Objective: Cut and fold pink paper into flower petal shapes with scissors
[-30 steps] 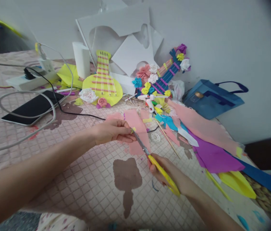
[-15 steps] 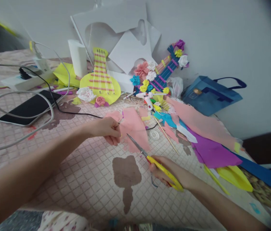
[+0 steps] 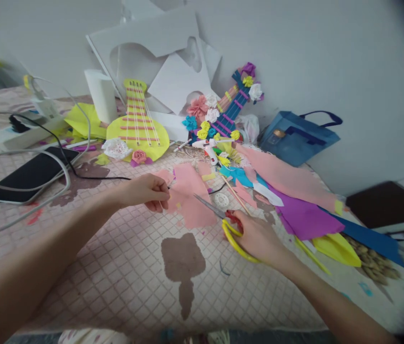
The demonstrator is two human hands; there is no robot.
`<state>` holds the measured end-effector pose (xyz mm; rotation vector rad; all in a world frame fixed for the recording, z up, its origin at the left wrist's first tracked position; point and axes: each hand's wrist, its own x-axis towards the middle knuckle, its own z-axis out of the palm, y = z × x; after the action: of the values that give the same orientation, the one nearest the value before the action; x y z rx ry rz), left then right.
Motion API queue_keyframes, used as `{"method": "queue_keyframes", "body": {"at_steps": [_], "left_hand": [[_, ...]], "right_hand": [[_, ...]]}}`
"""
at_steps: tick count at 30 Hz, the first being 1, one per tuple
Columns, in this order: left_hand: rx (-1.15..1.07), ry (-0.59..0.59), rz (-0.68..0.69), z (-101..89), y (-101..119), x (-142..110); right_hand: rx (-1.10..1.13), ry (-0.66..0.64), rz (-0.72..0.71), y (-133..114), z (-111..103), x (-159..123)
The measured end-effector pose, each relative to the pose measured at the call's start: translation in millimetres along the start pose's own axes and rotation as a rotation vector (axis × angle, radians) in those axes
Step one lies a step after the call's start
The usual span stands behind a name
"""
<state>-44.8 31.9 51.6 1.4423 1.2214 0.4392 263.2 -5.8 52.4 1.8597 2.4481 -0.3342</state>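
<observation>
My right hand (image 3: 259, 236) grips a pair of scissors (image 3: 219, 212) with yellow and red handles, the blades pointing left over the pink paper (image 3: 193, 191). Left of the blade tips, my left hand (image 3: 148, 193) is closed in a pinch; whatever lies between thumb and finger is too small to make out. A tiny yellow scrap (image 3: 178, 206) shows on the pink paper beside that hand. Behind the paper is a white glue gun (image 3: 207, 150). A yellow paper guitar (image 3: 139, 131) with white strings leans at the back, a white paper flower (image 3: 116, 148) at its base.
A blue paper guitar (image 3: 232, 112) with flowers stands by the wall, near a blue bag (image 3: 295, 138). Pink, purple (image 3: 302, 217) and yellow sheets lie on the right. A tablet (image 3: 26, 174), cables and a power strip (image 3: 15, 136) are on the left. A wooden stick (image 3: 236, 193) lies nearby.
The scissors have drawn away from my left hand and turned in my right hand, so the red handle shows. My left hand has moved left, away from the blades. The view has shifted slightly.
</observation>
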Motion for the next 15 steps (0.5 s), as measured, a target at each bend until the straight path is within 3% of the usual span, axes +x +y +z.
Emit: {"method": "queue_keyframes", "body": {"at_steps": [4,7,15], "left_hand": [[0.018,0.005,0.008,0.9,0.0,0.2],[0.007,0.016,0.019,0.8,-1.5,1.8],[-0.025,0.048,0.041,-2.1,-3.2,3.6]], "right_hand": [[-0.186,0.259,0.144,29.9,7.1,18.5],[-0.199,0.378,0.147,61.6,12.9,32.4],[-0.09,0.337,0.169,116.2,20.0,55.9]]}}
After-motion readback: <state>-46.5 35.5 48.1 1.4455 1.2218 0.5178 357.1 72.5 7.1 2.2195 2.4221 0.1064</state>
